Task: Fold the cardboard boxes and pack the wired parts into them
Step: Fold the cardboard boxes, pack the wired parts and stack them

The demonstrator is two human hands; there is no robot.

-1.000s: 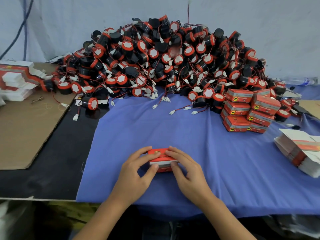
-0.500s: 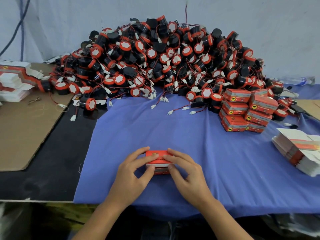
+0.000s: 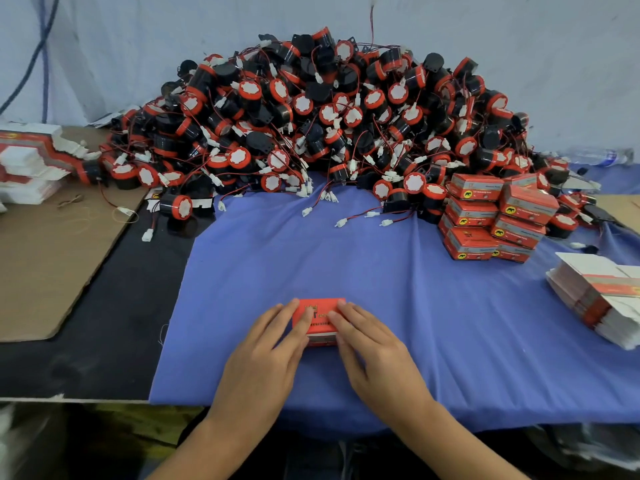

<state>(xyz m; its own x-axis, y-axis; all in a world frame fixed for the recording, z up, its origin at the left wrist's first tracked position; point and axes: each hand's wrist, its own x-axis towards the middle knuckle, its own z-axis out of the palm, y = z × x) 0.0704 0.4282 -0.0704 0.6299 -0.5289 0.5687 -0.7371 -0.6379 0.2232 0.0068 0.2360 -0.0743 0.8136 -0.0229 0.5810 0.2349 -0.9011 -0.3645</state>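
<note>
A small red cardboard box (image 3: 320, 317) lies on the blue cloth (image 3: 450, 323) close to the near edge. My left hand (image 3: 266, 355) lies against its left side and my right hand (image 3: 375, 351) against its right side. Both hands have nearly straight fingers, and both thumbs press on the box's top. A big heap of black-and-red round wired parts (image 3: 329, 126) with white plugs fills the back of the table.
Closed red boxes (image 3: 491, 216) are stacked at the right foot of the heap. Flat box blanks (image 3: 595, 299) lie at the right edge, and more blanks (image 3: 31, 161) at the far left. A brown cardboard sheet (image 3: 45, 265) covers the left side.
Both hands have flattened onto the box: the fingers that arched over it now lie straighter along its sides. The box stays in the same spot.
</note>
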